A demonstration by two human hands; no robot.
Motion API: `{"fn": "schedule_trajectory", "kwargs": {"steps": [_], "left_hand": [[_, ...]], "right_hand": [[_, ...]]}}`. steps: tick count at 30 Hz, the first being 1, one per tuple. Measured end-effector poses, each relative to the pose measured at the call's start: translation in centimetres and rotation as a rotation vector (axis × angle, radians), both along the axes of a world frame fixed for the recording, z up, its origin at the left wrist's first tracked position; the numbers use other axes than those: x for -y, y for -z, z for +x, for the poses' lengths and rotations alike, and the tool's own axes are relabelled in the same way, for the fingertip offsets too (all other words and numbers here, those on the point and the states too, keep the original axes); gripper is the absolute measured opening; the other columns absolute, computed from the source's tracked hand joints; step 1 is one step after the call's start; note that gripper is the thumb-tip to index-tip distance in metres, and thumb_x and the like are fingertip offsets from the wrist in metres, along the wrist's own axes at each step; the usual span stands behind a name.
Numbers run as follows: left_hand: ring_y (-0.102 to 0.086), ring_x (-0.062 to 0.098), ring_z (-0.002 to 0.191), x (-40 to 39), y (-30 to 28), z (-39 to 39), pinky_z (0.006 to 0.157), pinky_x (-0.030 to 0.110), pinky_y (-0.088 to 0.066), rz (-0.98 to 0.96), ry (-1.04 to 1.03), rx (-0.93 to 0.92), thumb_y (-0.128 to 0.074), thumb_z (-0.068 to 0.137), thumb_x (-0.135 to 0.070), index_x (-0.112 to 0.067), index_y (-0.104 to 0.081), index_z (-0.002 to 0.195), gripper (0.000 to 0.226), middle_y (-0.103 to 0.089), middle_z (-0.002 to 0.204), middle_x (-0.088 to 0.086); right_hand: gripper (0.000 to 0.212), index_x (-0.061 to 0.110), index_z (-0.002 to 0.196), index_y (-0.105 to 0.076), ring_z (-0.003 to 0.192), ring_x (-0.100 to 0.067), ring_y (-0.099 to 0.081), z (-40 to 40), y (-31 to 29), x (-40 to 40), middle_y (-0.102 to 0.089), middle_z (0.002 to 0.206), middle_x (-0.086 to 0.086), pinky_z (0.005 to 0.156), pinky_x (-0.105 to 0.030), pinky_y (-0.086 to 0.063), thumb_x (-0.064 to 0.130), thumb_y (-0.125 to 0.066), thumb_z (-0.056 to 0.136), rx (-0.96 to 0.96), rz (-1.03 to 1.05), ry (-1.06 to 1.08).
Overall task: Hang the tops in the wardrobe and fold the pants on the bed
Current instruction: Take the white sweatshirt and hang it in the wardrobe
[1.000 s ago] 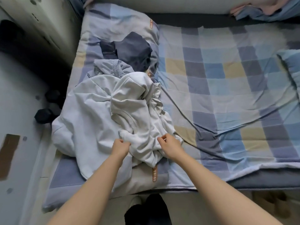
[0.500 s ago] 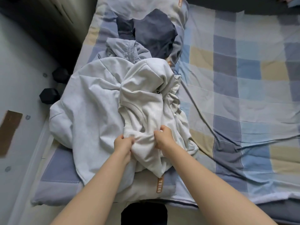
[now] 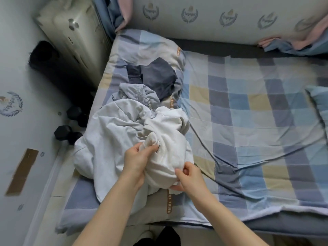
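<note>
1. Head view shows both hands working on the cream-white garment (image 3: 165, 142) at the near end of the pile on the bed (image 3: 248, 121). A second ago the two hands pinched its near hem side by side, low against the mattress.

2. Now the left hand (image 3: 136, 160) has moved up and clenches a ribbed edge, probably a cuff or collar, with its fingers curled round the bunched cloth. The right hand (image 3: 188, 176) has dropped to the garment's lower right edge and pinches a fold there between thumb and fingers.

3. The cream-white garment has bunched into a rounder bundle between the hands and seems to be lifting clear of the pale grey garment (image 3: 106, 139) spread under it and to its left.

4. My reading: the person is separating one item and finding its openings to tell top from pants. Nothing is hung or folded yet, so the task is at its start.

5. Farther up the pile lie a grey-blue piece with an elastic waistband (image 3: 138, 93) and a dark navy garment (image 3: 156, 75), both untouched.

6. Writing: an orange strip (image 3: 169, 203) on the bedding near the front edge carries letters, of which only "THING" or similar can be guessed. Other strips are too blurred. The wall panels bear a wreath emblem (image 3: 190, 15) whose text is unreadable.
</note>
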State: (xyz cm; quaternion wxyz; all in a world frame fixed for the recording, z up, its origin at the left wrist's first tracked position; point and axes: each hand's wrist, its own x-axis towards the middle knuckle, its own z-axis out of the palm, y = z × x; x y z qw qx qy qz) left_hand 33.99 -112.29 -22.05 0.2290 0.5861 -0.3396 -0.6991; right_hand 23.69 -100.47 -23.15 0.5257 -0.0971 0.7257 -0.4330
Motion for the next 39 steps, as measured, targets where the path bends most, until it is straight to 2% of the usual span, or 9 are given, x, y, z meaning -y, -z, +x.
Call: {"fn": "schedule_trajectory", "kwargs": {"steps": [4, 7, 11, 15, 18, 21, 26, 34, 39], "left_hand": [[-0.062, 0.014, 0.083, -2.3, -5.8, -0.2, 0.080, 0.031, -0.048, -0.217, 0.197, 0.040, -0.068, 0.078, 0.000, -0.016, -0.077, 0.085, 0.019, -0.074, 0.086, 0.002], [-0.059, 0.008, 0.078, -5.0, -11.0, 1.0, 0.070, 0.018, -0.045, -0.353, 0.363, -0.025, -0.064, 0.077, 0.008, -0.016, -0.076, 0.076, 0.027, -0.070, 0.077, -0.003], [-0.055, 0.004, 0.068, -8.1, -17.5, 2.9, 0.063, 0.015, -0.043, -0.458, 0.579, -0.153, -0.066, 0.066, -0.007, -0.023, -0.074, 0.066, 0.017, -0.064, 0.065, -0.009], [-0.052, 0.005, 0.063, -10.7, -22.6, 4.5, 0.060, 0.015, -0.040, -0.550, 0.716, -0.296, -0.063, 0.063, -0.007, -0.023, -0.069, 0.060, 0.017, -0.059, 0.060, -0.009], [-0.054, 0.007, 0.066, -11.6, -25.1, 5.9, 0.062, 0.017, -0.042, -0.613, 0.724, -0.388, -0.063, 0.064, -0.004, -0.025, -0.070, 0.061, 0.022, -0.061, 0.062, -0.007], [-0.056, 0.011, 0.072, -11.3, -26.2, 7.1, 0.067, 0.020, -0.043, -0.639, 0.665, -0.427, -0.069, 0.061, -0.006, -0.025, -0.071, 0.063, 0.019, -0.063, 0.067, -0.005], [-0.054, 0.017, 0.078, -10.7, -24.9, 8.1, 0.072, 0.032, -0.038, -0.618, 0.553, -0.367, -0.057, 0.063, -0.001, -0.023, -0.069, 0.061, 0.025, -0.064, 0.073, -0.004], [-0.054, -0.003, 0.067, -16.5, -24.3, 5.4, 0.065, 0.012, -0.040, -0.839, 0.786, -0.201, -0.067, 0.078, 0.000, -0.019, -0.071, 0.073, 0.021, -0.065, 0.065, -0.014], [-0.039, 0.007, 0.056, -22.1, -24.7, 3.0, 0.054, 0.026, -0.034, -1.024, 0.982, -0.057, -0.070, 0.079, -0.010, -0.006, -0.054, 0.072, 0.018, -0.048, 0.062, 0.001]], "right_hand": [[0.013, 0.007, 0.085, -0.054, 0.073, -0.021, -0.068, 0.8, -5.1, -2.9, -0.065, 0.081, -0.010, 0.073, -0.045, -0.060, 0.018, -0.056, 0.092, -0.038, 0.110, -0.176], [0.023, 0.011, 0.084, -0.059, 0.073, -0.017, -0.067, -0.2, -8.5, -5.2, -0.070, 0.079, -0.004, 0.077, -0.041, -0.057, 0.032, -0.058, 0.092, -0.361, 0.197, -0.183], [0.036, 0.019, 0.117, -0.049, 0.103, -0.019, -0.056, -1.6, -12.6, -8.2, -0.056, 0.111, 0.000, 0.085, -0.033, -0.046, 0.033, -0.065, 0.088, -0.770, 0.061, 0.026], [0.062, 0.026, 0.141, -0.036, 0.124, -0.029, -0.031, -1.0, -13.9, -9.5, -0.033, 0.138, -0.006, 0.103, -0.038, -0.030, 0.038, -0.064, 0.086, -0.936, 0.170, -0.118], [0.037, 0.027, 0.098, -0.060, 0.113, -0.034, -0.041, 0.2, -14.0, -11.6, -0.051, 0.116, -0.008, 0.086, -0.037, -0.036, 0.052, -0.041, 0.080, -0.880, 0.391, -0.206], [0.029, 0.020, 0.059, -0.047, 0.082, -0.034, -0.055, 1.1, -14.4, -16.2, -0.057, 0.074, -0.008, 0.055, -0.030, -0.034, 0.025, -0.050, 0.088, -0.705, 0.384, 0.071], [0.015, 0.010, 0.088, -0.069, 0.051, -0.021, -0.064, 3.9, -18.1, -24.5, -0.066, 0.060, -0.004, 0.060, -0.033, -0.053, 0.016, -0.056, 0.093, -0.099, 0.225, 0.485], [0.026, 0.008, 0.099, -0.074, 0.087, -0.028, -0.066, 8.7, -25.5, -33.7, -0.072, 0.101, -0.016, 0.082, -0.041, -0.051, 0.010, -0.052, 0.087, -0.153, -0.109, 0.906], [0.022, -0.007, 0.096, -0.061, 0.065, -0.024, -0.058, 12.1, -29.1, -39.2, -0.062, 0.084, -0.023, 0.052, -0.023, -0.046, -0.009, -0.041, 0.089, -0.288, -0.226, 1.130]]}}
